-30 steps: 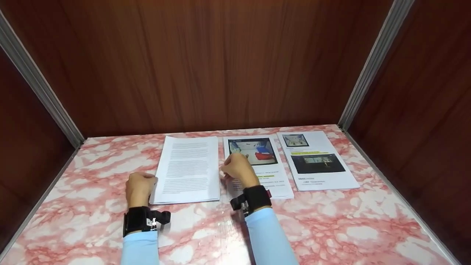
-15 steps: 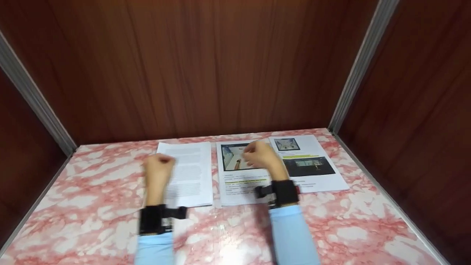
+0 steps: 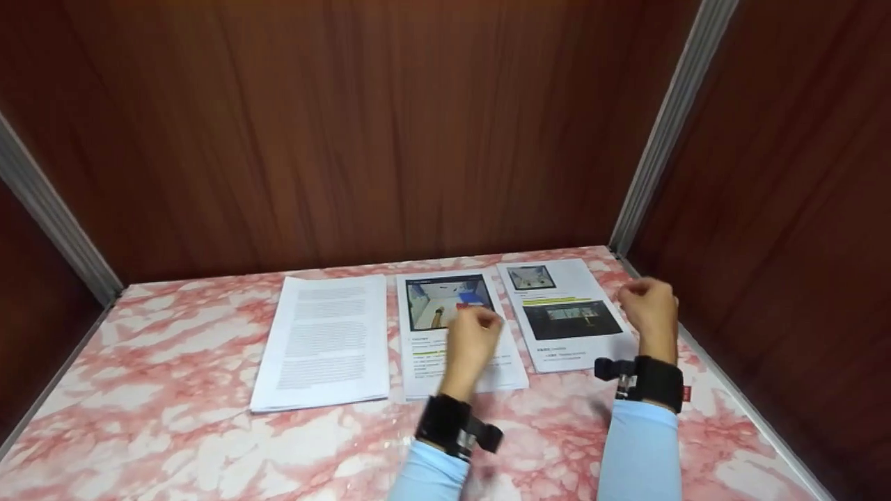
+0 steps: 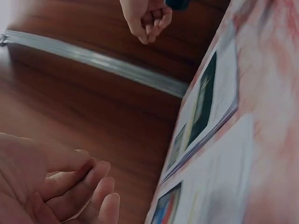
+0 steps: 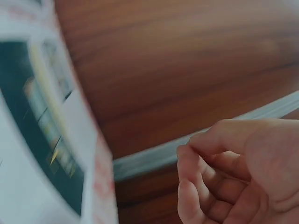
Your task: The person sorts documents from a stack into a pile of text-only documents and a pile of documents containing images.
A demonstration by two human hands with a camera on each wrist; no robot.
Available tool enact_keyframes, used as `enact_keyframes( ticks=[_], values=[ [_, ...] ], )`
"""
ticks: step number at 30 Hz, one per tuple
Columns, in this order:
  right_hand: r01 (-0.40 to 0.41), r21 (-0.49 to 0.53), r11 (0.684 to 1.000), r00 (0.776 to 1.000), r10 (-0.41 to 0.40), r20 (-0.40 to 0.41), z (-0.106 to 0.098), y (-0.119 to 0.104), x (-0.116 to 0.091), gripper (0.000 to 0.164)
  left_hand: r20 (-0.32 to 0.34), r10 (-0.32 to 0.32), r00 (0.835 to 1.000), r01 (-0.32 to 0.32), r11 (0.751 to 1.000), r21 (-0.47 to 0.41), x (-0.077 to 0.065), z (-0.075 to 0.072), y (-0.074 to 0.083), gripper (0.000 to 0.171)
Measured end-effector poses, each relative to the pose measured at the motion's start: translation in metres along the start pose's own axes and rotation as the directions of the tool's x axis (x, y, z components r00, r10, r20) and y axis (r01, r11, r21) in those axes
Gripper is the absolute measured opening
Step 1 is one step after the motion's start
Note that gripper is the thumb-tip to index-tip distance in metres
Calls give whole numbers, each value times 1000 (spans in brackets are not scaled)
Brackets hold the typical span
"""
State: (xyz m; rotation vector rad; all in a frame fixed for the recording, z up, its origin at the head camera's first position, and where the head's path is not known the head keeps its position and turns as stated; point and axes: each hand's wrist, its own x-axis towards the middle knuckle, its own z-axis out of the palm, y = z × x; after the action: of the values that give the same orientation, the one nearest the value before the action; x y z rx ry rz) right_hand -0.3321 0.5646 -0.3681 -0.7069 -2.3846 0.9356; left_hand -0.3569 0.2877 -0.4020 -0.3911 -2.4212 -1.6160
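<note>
Three stacks of printed paper lie side by side on the table. The left stack [image 3: 324, 341] bears only text. On the middle stack [image 3: 418, 386] is a colour photo with highlighted lines below. The right stack [image 3: 571, 355] shows a small picture above a dark one. My left hand [image 3: 473, 344] hovers over the middle stack, its fingers loosely curled and holding nothing. My right hand [image 3: 651, 313] is raised beside the right stack's right edge, also with loosely curled fingers and nothing held. In the right wrist view, thumb and forefinger tips meet around nothing.
The pink-and-white marbled table [image 3: 209, 445] spreads around the stacks. Brown wood-grain panels [image 3: 390, 139] rise at the back and both sides, joined by metal corner posts [image 3: 668, 132].
Both hands have left the left stack's side edges and swung right, the left hand to the middle stack and the right past the right stack. The view has shifted slightly; the stacks look undisturbed.
</note>
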Motion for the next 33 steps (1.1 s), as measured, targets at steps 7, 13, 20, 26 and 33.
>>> enact_keyframes(
  ticks=[7, 13, 20, 26, 33],
  values=[
    [-52, -90, 995, 995, 59, 83, 15, 46, 2, 30, 210, -32, 977, 46, 997, -62, -22, 54, -12, 22],
    [-163, -158, 974, 970, 188, 158, 31, 64, -4, 37, 221, -23, 975, 22, 1000, 8, -30, 78, -22, 32],
    [-195, -234, 953, 956, 238, 173, 39, 66, -8, 34, 242, -16, 970, 5, 999, 45, -34, 86, -21, 41],
    [-192, -219, 957, 962, 227, 150, 33, 60, -8, 28, 263, -44, 964, 24, 997, 80, -32, 86, -12, 42],
    [-219, -206, 954, 957, 251, 143, 25, 53, -8, 30, 228, -36, 973, 13, 995, 99, -29, 85, -4, 40]
  ],
)
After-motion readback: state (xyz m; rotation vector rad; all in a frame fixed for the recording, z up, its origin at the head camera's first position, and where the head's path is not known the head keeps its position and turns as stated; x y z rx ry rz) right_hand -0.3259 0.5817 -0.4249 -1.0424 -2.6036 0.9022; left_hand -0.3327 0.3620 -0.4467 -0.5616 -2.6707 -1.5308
